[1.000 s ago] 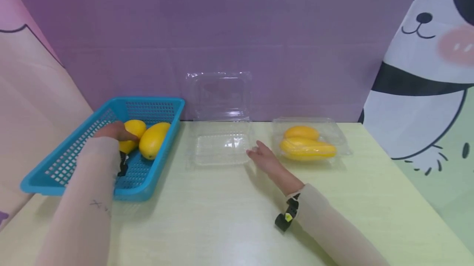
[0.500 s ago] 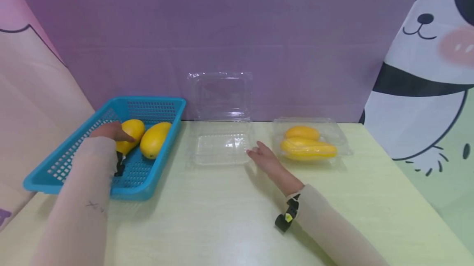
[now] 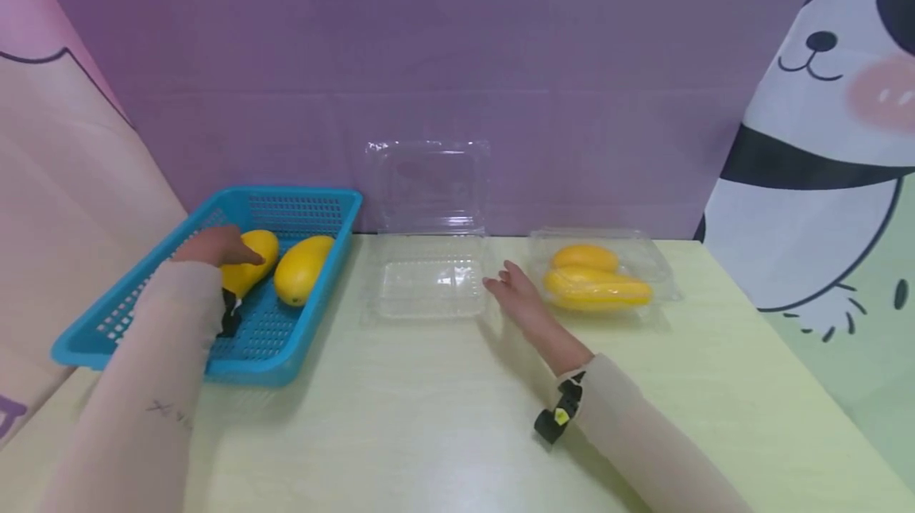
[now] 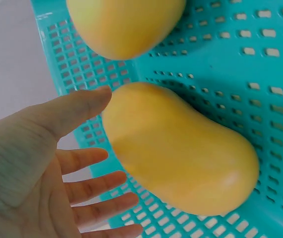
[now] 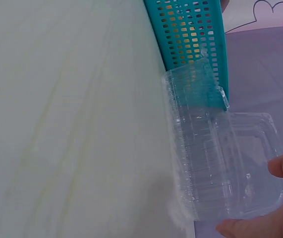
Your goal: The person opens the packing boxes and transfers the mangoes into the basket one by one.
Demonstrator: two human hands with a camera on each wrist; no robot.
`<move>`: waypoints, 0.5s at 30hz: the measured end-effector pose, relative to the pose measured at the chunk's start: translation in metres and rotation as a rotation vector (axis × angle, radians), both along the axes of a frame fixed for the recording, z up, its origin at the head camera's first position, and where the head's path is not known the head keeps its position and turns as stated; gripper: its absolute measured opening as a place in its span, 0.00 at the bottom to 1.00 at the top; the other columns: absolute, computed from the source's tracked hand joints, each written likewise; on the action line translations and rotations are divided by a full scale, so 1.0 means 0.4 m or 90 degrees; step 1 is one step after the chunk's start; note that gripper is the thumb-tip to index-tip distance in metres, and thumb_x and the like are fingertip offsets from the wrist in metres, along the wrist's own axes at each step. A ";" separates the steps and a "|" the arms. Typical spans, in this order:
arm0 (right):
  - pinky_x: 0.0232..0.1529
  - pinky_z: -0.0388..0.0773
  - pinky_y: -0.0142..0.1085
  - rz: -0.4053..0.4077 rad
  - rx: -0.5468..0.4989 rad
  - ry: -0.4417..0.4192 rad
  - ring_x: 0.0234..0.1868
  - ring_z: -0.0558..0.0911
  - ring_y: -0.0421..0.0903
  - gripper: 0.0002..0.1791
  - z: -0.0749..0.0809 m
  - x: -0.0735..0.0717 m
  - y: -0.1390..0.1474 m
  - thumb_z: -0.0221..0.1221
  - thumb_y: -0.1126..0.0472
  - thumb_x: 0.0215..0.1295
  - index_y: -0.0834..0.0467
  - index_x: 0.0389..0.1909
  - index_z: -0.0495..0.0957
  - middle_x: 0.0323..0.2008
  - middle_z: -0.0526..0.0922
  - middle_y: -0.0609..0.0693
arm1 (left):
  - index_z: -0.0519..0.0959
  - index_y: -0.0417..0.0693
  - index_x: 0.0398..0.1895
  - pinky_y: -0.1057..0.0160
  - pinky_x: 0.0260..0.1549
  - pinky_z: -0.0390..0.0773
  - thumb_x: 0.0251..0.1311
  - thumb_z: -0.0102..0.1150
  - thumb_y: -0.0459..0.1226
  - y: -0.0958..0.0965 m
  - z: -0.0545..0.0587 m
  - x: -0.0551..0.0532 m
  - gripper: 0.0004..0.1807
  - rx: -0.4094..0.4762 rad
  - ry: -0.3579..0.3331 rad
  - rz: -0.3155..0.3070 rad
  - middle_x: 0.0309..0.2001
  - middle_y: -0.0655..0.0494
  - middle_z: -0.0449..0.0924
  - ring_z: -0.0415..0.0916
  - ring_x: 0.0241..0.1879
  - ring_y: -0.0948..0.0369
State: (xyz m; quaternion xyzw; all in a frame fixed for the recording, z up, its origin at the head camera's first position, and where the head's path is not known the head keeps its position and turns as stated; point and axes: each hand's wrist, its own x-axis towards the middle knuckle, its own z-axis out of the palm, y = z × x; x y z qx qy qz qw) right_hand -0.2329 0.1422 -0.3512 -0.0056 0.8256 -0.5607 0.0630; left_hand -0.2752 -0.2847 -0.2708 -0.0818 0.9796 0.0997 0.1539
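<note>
The latticed basket [image 3: 257, 371] is blue, its fruit [image 4: 178, 151] yellow.

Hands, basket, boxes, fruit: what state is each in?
Left hand: fingers extended, beside a basket fruit
Right hand: fingers apart, beside the middle box
Blue basket: open-topped, holding fruit
Basket fruit: lying loose, uncovered
Middle clear box: open, lid raised
Right clear box: lid down; latching unclear
Boxed fruit: under the lid
</note>
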 end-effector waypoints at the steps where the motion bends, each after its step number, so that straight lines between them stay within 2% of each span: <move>1: 0.68 0.54 0.52 -0.002 0.001 0.002 0.70 0.56 0.61 0.39 0.002 -0.003 0.001 0.50 0.52 0.69 0.63 0.73 0.44 0.70 0.53 0.64 | 0.55 0.22 0.62 0.34 0.54 0.63 0.62 0.51 0.50 0.005 0.002 -0.002 0.40 -0.003 0.002 -0.001 0.60 0.22 0.57 0.58 0.56 0.32; 5: 0.68 0.55 0.51 -0.005 0.005 0.011 0.69 0.57 0.61 0.37 0.010 -0.009 0.006 0.50 0.54 0.69 0.64 0.72 0.47 0.70 0.54 0.65 | 0.54 0.22 0.64 0.33 0.57 0.59 0.63 0.51 0.49 0.018 0.012 -0.011 0.40 -0.001 0.002 -0.001 0.63 0.22 0.52 0.53 0.60 0.30; 12: 0.68 0.55 0.50 0.010 -0.004 0.033 0.70 0.57 0.59 0.36 0.038 -0.003 0.012 0.50 0.53 0.69 0.63 0.72 0.48 0.70 0.55 0.63 | 0.54 0.22 0.64 0.33 0.57 0.61 0.63 0.48 0.49 0.029 0.030 -0.013 0.40 -0.006 0.012 -0.030 0.64 0.23 0.52 0.54 0.60 0.30; 15: 0.68 0.55 0.50 0.021 -0.002 0.040 0.70 0.57 0.58 0.36 0.047 -0.001 0.015 0.50 0.53 0.69 0.62 0.72 0.49 0.70 0.55 0.62 | 0.52 0.23 0.66 0.33 0.58 0.58 0.63 0.49 0.48 0.041 0.036 -0.014 0.41 0.013 0.022 -0.038 0.65 0.23 0.50 0.51 0.62 0.30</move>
